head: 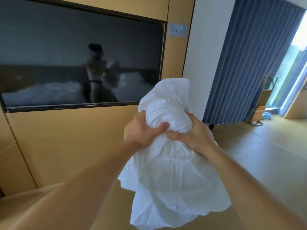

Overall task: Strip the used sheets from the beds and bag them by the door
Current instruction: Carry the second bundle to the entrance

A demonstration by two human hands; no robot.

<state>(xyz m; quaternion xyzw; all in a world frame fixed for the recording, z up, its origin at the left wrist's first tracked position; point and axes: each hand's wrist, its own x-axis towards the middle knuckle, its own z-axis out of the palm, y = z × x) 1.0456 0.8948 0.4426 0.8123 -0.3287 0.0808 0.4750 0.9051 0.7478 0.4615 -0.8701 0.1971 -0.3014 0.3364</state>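
Observation:
A bunched white sheet (pixel 167 176) hangs in front of me at chest height, crumpled into a bundle. My left hand (pixel 141 130) grips it at the left of its narrow middle, thumb pressed into the cloth. My right hand (pixel 192 135) grips the same narrow part from the right, fingers curled round it. Part of the sheet sticks up above both hands, and the larger part droops below them. No bag and no door are in view.
A dark wall-mounted TV (pixel 79 60) faces me and reflects two beds with white bedding behind me. Blue curtains (pixel 249 63) hang at the right beside a bright window (pixel 294 72). A wooden rack (pixel 262 100) stands by the window on the tan floor (pixel 265 155).

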